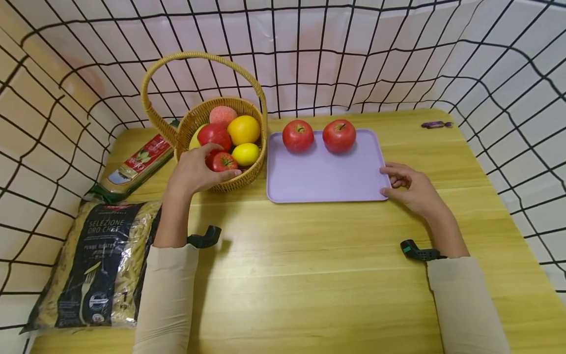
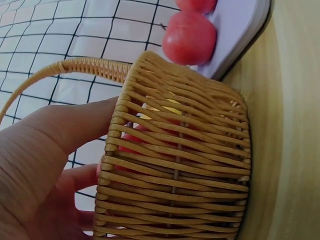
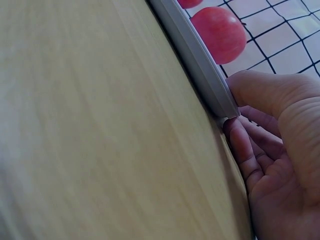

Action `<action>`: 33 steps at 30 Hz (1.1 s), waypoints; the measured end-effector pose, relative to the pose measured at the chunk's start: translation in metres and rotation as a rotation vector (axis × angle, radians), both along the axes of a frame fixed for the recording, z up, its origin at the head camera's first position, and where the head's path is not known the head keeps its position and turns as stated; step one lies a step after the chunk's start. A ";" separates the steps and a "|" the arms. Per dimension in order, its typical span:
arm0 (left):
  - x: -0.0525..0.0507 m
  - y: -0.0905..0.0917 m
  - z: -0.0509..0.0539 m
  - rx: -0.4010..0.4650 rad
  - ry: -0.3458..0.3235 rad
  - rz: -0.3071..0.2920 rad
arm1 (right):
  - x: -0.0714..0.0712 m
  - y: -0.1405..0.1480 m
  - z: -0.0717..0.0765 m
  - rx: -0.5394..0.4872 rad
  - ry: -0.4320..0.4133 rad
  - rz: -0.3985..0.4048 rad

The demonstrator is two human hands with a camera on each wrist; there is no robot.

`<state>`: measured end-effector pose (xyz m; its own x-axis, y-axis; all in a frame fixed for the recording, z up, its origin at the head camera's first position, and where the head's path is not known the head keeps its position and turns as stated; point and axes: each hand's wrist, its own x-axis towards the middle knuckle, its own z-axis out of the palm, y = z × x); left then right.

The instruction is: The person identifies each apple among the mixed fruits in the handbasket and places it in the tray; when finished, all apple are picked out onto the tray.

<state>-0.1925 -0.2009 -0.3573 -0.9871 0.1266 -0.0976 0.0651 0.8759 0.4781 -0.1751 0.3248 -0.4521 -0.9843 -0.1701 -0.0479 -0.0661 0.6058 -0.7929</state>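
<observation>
In the head view my left hand [image 1: 191, 169] reaches over the near left rim of a wicker basket [image 1: 240, 182]. Its thumb and fingers span a small red apple [image 1: 224, 161] inside. The left wrist view shows the thumb crossing the basket's rim; the weave mostly hides the fruit. My right hand [image 1: 411, 189] pinches the right edge of a lilac tray [image 1: 325, 177], thumb near the front corner. Two red apples, one on the left [image 1: 298, 136] and one on the right [image 1: 339, 136], sit along the tray's back edge.
Beside the apple in the basket lie a larger red fruit [image 1: 215, 136], a peach-like fruit [image 1: 223, 115], an orange-yellow fruit [image 1: 244, 130] and a lemon [image 1: 245, 154]. A pasta bag [image 1: 97, 260] and a long packet [image 1: 139, 164] lie left; a wrapped candy [image 1: 437, 125] back right. Black-lined fabric surrounds the table.
</observation>
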 end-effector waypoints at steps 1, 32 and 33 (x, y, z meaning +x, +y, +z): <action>-0.001 0.000 0.000 -0.005 -0.015 0.000 | 0.000 0.000 0.000 -0.002 0.000 0.000; -0.008 0.003 -0.009 0.148 0.109 0.052 | 0.001 -0.001 0.001 -0.027 -0.018 -0.004; -0.008 0.004 -0.009 0.157 0.123 0.051 | 0.001 -0.001 0.001 -0.025 -0.020 -0.004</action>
<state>-0.2005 -0.1967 -0.3666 -0.9959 0.0808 0.0411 0.0892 0.7947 0.6004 -0.1738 0.3236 -0.4509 -0.9838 -0.1673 -0.0638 -0.0472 0.5861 -0.8089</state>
